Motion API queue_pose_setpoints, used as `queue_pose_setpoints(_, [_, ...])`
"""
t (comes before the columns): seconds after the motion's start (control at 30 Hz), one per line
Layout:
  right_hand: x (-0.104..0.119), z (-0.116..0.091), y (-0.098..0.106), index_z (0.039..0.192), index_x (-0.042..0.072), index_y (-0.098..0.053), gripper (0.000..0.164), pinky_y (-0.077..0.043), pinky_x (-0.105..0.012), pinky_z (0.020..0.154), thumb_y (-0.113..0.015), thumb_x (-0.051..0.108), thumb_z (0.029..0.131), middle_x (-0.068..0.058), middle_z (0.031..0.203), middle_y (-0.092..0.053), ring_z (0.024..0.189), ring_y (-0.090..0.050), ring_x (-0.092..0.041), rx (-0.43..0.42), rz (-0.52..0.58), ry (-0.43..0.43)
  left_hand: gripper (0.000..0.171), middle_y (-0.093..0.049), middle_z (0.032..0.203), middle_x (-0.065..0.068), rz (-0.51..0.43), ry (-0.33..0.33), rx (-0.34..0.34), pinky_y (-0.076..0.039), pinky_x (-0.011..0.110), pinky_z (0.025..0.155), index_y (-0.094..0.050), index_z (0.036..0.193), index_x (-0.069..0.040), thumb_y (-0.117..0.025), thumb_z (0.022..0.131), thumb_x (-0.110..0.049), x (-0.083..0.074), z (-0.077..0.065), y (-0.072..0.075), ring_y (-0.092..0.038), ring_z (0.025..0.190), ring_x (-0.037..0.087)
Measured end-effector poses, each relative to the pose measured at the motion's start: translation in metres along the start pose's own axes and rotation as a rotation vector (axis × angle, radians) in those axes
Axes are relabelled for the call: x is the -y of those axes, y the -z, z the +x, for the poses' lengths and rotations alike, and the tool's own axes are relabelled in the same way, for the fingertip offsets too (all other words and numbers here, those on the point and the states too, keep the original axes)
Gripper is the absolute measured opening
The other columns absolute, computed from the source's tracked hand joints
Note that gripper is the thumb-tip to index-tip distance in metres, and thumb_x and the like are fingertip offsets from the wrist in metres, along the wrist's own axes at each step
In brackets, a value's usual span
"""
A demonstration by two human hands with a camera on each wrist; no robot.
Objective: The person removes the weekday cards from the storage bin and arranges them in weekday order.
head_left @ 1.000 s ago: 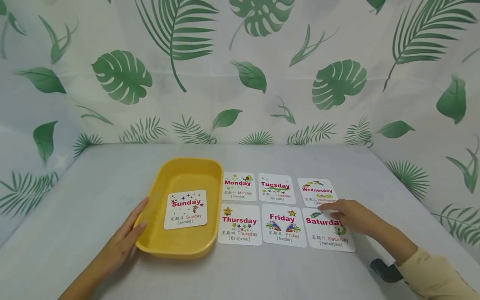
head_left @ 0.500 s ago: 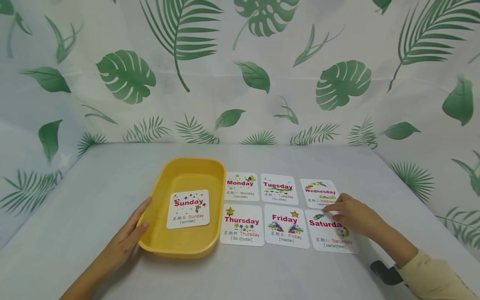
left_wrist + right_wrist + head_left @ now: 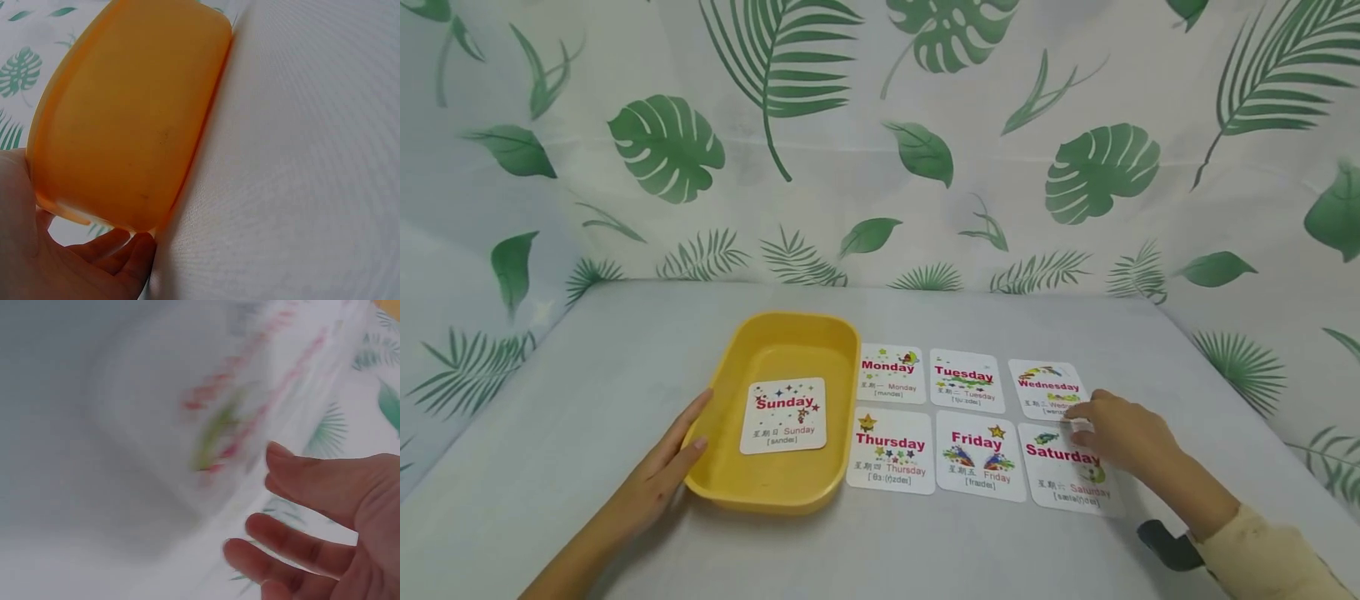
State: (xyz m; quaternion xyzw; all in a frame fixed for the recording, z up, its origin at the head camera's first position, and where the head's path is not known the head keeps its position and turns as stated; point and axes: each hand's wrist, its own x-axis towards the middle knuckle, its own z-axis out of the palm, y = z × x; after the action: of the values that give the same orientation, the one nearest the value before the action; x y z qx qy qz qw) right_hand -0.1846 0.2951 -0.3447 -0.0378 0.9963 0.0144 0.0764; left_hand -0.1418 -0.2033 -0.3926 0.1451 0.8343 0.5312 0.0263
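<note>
In the head view, a yellow plastic tray (image 3: 778, 496) stands left of centre with the white Sunday card (image 3: 783, 417) flat inside. My left hand (image 3: 658, 467) holds its left edge, thumb at the rim and fingers against the outside; the left wrist view shows the tray's wall (image 3: 131, 112) beside the fingers. My right hand (image 3: 1131, 433) is over the right edges of the Wednesday card (image 3: 1048, 388) and Saturday card (image 3: 1067, 475), fingers loosely bent. In the right wrist view, the thumb and fingers are apart beside a blurred card (image 3: 212, 394), with nothing visibly gripped.
The Monday card (image 3: 891, 375), Tuesday card (image 3: 967, 381), Thursday card (image 3: 891, 452) and Friday card (image 3: 981, 456) lie in two rows right of the tray. A leaf-patterned cloth (image 3: 820, 183) rises behind the table (image 3: 917, 550). A dark curved object (image 3: 1171, 546) shows near the right sleeve.
My right hand has shifted slightly right across the Wednesday and Saturday cards. My left hand keeps its place on the tray. The whole head view has drifted a little.
</note>
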Motion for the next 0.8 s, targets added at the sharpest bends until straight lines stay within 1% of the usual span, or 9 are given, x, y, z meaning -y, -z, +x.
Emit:
queue_pose_setpoints(0.1, [0.022, 0.007, 0.010, 0.111, 0.006, -0.065, 0.037, -0.039, -0.026, 0.049, -0.072, 0.018, 0.077, -0.020, 0.099, -0.059, 0.068, -0.052, -0.021, -0.083, 0.023, 0.043, 0.051, -0.011, 0.154, 0.008, 0.002, -0.002, -0.002, -0.014, -0.007, 0.091, -0.015, 0.147, -0.029, -0.035, 0.100, -0.024, 0.000, 0.000, 0.001, -0.007, 0.140, 0.012])
queue_pose_setpoints(0.2, [0.058, 0.018, 0.021, 0.115, 0.008, -0.063, 0.038, -0.047, -0.030, 0.054, -0.069, 0.021, 0.080, -0.018, 0.105, -0.059, 0.077, -0.057, -0.024, -0.147, 0.081, 0.152, 0.051, -0.010, 0.154, 0.009, -0.008, -0.009, 0.001, -0.014, -0.006, 0.091, -0.015, 0.147, -0.028, -0.035, 0.100, -0.023, 0.000, 0.000, 0.002, -0.006, 0.140, 0.016])
queue_pose_setpoints(0.3, [0.101, 0.031, 0.028, 0.120, 0.012, -0.060, 0.041, -0.053, -0.038, 0.070, -0.067, 0.028, 0.083, -0.013, 0.112, -0.058, 0.097, -0.057, -0.027, -0.197, 0.140, 0.290, 0.051, -0.009, 0.154, 0.010, -0.019, -0.020, 0.008, -0.014, -0.006, 0.092, -0.014, 0.147, -0.026, -0.034, 0.100, -0.022, 0.001, 0.001, -0.001, -0.005, 0.140, 0.017])
queue_pose_setpoints(0.37, [0.132, 0.040, 0.033, 0.123, 0.012, -0.057, 0.045, -0.050, -0.042, 0.084, -0.065, 0.033, 0.084, -0.012, 0.118, -0.056, 0.108, -0.052, -0.028, -0.232, 0.168, 0.388, 0.051, -0.009, 0.154, 0.011, -0.024, -0.022, 0.010, -0.014, -0.006, 0.092, -0.015, 0.147, -0.025, -0.034, 0.100, -0.022, 0.001, 0.002, -0.002, -0.005, 0.140, 0.016])
queue_pose_setpoints(0.43, [0.161, 0.048, 0.037, 0.125, 0.013, -0.055, 0.050, -0.045, -0.042, 0.094, -0.064, 0.038, 0.083, -0.010, 0.121, -0.054, 0.114, -0.048, -0.026, -0.245, 0.171, 0.458, 0.051, -0.009, 0.154, 0.011, -0.028, -0.022, 0.011, -0.013, -0.006, 0.093, -0.015, 0.147, -0.024, -0.034, 0.100, -0.022, 0.001, 0.003, -0.003, -0.005, 0.140, 0.014])
queue_pose_setpoints(0.53, [0.201, 0.059, 0.043, 0.130, 0.013, -0.050, 0.060, -0.035, -0.042, 0.104, -0.063, 0.045, 0.082, -0.008, 0.127, -0.051, 0.121, -0.043, -0.025, -0.195, 0.118, 0.522, 0.051, -0.010, 0.154, 0.010, -0.026, -0.021, 0.005, -0.013, -0.006, 0.093, -0.015, 0.147, -0.024, -0.034, 0.100, -0.022, 0.001, 0.004, -0.003, -0.006, 0.139, 0.008])
queue_pose_setpoints(0.63, [0.234, 0.070, 0.043, 0.136, 0.011, -0.042, 0.077, -0.025, -0.044, 0.110, -0.061, 0.057, 0.078, -0.009, 0.133, -0.046, 0.130, -0.034, -0.026, -0.078, -0.007, 0.538, 0.051, -0.011, 0.153, 0.009, -0.022, -0.016, -0.008, -0.013, -0.006, 0.093, -0.016, 0.147, -0.026, -0.034, 0.100, -0.023, 0.002, 0.004, -0.001, -0.007, 0.137, 0.002])
queue_pose_setpoints(0.7, [0.252, 0.077, 0.040, 0.140, 0.010, -0.036, 0.089, -0.021, -0.044, 0.112, -0.061, 0.063, 0.073, -0.009, 0.137, -0.043, 0.132, -0.030, -0.026, 0.008, -0.104, 0.539, 0.051, -0.011, 0.153, 0.010, -0.023, -0.008, -0.013, -0.013, -0.006, 0.093, -0.016, 0.147, -0.026, -0.035, 0.100, -0.023, 0.003, 0.003, 0.000, -0.008, 0.137, 0.002])
queue_pose_setpoints(0.8, [0.269, 0.084, 0.032, 0.143, 0.011, -0.030, 0.098, -0.018, -0.044, 0.113, -0.063, 0.066, 0.068, -0.010, 0.142, -0.039, 0.134, -0.028, -0.027, 0.136, -0.158, 0.513, 0.051, -0.010, 0.153, 0.010, -0.036, 0.013, -0.005, -0.013, -0.005, 0.092, -0.016, 0.147, -0.026, -0.034, 0.100, -0.023, 0.004, 0.001, 0.000, -0.007, 0.138, 0.006])
